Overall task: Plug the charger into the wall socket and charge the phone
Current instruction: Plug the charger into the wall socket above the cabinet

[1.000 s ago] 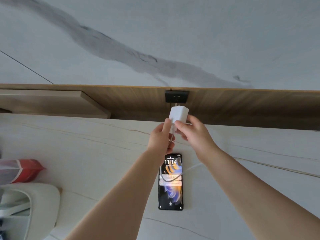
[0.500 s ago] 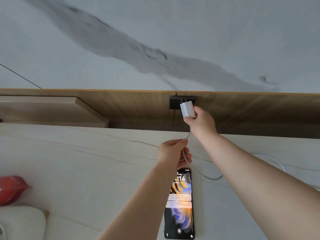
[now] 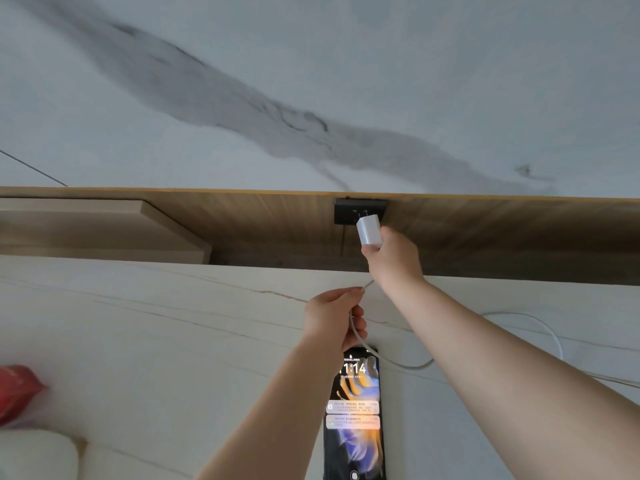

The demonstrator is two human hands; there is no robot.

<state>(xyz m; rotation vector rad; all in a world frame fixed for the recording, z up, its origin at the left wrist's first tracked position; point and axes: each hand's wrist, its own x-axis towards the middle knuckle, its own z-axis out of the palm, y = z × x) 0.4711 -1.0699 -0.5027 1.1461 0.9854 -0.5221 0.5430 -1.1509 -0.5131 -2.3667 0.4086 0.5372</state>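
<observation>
I have the white charger (image 3: 369, 231) pinched in my right hand (image 3: 394, 259), just right of frame centre, with its prongs up against the black wall socket (image 3: 346, 211) set in the wooden panel. From this angle I can't tell whether the prongs are fully seated or only meeting the slots, so I judge the plugging step under way rather than done. My left hand (image 3: 334, 315), below it, is closed around the white cable (image 3: 408, 366), which runs from the charger down through that fist and loops off across the pale counter (image 3: 156, 341) toward the right edge of the frame. The phone (image 3: 355, 414) lies flat at bottom centre, screen lit with the clock and two notifications. The cable crosses its top end, but I see no connector in the phone, so I take it that the phone end is left to do. At the lower left edge sit a red packet (image 3: 19, 393) and something white (image 3: 38, 455), both blurred and well clear. Nothing blocks the socket; only my own forearms cover part of the cable's run.
</observation>
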